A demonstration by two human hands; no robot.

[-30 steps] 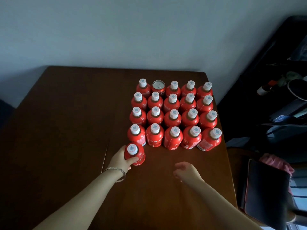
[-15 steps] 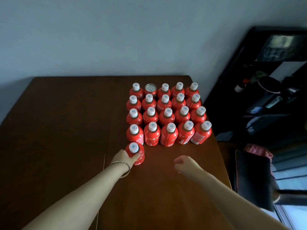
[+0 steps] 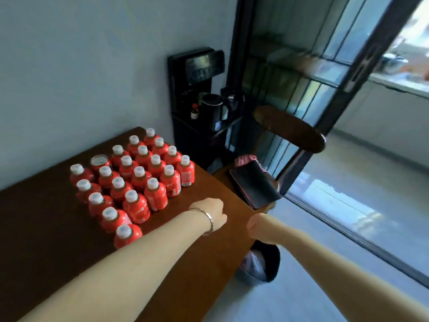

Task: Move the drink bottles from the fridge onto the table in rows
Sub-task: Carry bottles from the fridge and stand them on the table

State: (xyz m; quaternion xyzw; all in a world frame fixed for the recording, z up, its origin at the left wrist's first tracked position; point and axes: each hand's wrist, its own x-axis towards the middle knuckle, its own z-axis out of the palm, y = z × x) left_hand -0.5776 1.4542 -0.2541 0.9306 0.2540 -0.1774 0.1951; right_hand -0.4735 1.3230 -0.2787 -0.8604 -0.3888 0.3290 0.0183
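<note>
1. My left hand (image 3: 214,213) is curled into a fist with nothing in it, over the near right part of the table (image 3: 46,240); a bracelet (image 3: 209,218) sits on the wrist
2. My right hand (image 3: 261,228) is balled up and empty too, just past the table's right edge, above a bin (image 3: 264,267) on the floor
3. The red drink bottles (image 3: 139,180) with white caps stand upright in tight rows on the table, to the left of both hands
4. The nearest bottle (image 3: 126,235) stands alone in its row, just beside my left forearm
5. A silver-topped can (image 3: 99,161) stands in the far row among the bottles
</note>
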